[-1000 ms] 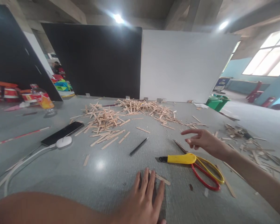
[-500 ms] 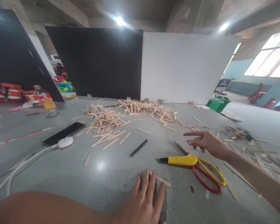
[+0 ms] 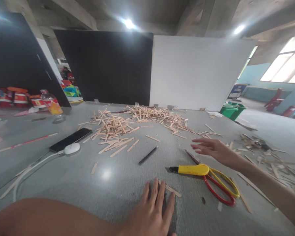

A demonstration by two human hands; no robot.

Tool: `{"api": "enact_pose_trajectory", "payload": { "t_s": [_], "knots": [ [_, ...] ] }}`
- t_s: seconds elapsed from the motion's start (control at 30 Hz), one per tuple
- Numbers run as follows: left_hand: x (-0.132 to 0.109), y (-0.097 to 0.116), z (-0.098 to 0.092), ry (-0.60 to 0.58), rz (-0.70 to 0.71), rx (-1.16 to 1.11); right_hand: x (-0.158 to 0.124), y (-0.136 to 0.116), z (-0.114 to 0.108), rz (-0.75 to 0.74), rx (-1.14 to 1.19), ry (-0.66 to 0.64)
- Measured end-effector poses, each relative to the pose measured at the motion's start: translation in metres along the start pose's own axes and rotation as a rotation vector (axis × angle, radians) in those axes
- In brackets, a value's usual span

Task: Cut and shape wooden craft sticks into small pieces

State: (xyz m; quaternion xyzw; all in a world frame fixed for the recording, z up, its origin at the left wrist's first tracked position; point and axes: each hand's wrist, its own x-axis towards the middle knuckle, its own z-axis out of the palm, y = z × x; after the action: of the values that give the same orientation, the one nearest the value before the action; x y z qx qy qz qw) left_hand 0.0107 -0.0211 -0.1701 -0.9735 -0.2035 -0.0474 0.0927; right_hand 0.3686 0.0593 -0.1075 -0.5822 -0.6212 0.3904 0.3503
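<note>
My left hand [image 3: 154,209] lies flat on the grey table, fingers spread. Its fingertips rest at a wooden craft stick [image 3: 173,190] that pokes out to the right, partly covered by the fingers. Over the table on the right hovers my right hand [image 3: 210,149], fingers stretched to the left and holding nothing. Just below it lie scissors [image 3: 217,190] with red and yellow handles. A yellow utility knife [image 3: 191,169] rests across them, its blade pointing left. Left of these sits a dark pen [image 3: 148,155].
A heap of craft sticks [image 3: 115,126] spreads before the black and white panels [image 3: 199,72]. On the left are a phone [image 3: 71,139], a white earbud case [image 3: 72,148] with a cable, and a bottle [image 3: 54,106]. Wood scraps [image 3: 275,162] litter the right side.
My right hand's fingers have gone from a pointing shape to stretched out together. My left hand stays on the stick. The whole view has shifted slightly.
</note>
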Motion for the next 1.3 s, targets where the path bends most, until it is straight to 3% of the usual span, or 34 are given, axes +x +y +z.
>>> {"api": "enact_pose_trajectory", "payload": {
  "t_s": [0.2,0.33,0.5,0.73,0.87,1.1,1.3],
  "knots": [
    [0.001,0.0,-0.01,-0.069,-0.012,-0.038,-0.007,-0.005,0.01,0.106,-0.124,0.0],
    [0.003,0.001,-0.014,-0.099,-0.026,-0.119,-0.005,-0.003,0.005,0.099,-0.217,0.142],
    [0.004,0.002,-0.016,-0.126,-0.054,-0.162,0.005,0.01,-0.018,-0.016,-0.235,0.289],
    [0.003,0.002,-0.017,-0.129,-0.036,-0.144,0.003,0.018,-0.023,-0.006,-0.413,0.226],
    [0.003,0.003,-0.016,-0.11,-0.043,-0.144,0.003,0.022,-0.024,-0.009,-0.593,0.296],
    [0.003,0.003,-0.02,-0.127,-0.043,-0.15,0.007,0.036,-0.031,-0.155,-0.731,0.399],
    [0.004,0.003,-0.021,-0.124,-0.044,-0.137,0.01,0.036,-0.034,-0.099,-0.754,0.43]
  ]
}}
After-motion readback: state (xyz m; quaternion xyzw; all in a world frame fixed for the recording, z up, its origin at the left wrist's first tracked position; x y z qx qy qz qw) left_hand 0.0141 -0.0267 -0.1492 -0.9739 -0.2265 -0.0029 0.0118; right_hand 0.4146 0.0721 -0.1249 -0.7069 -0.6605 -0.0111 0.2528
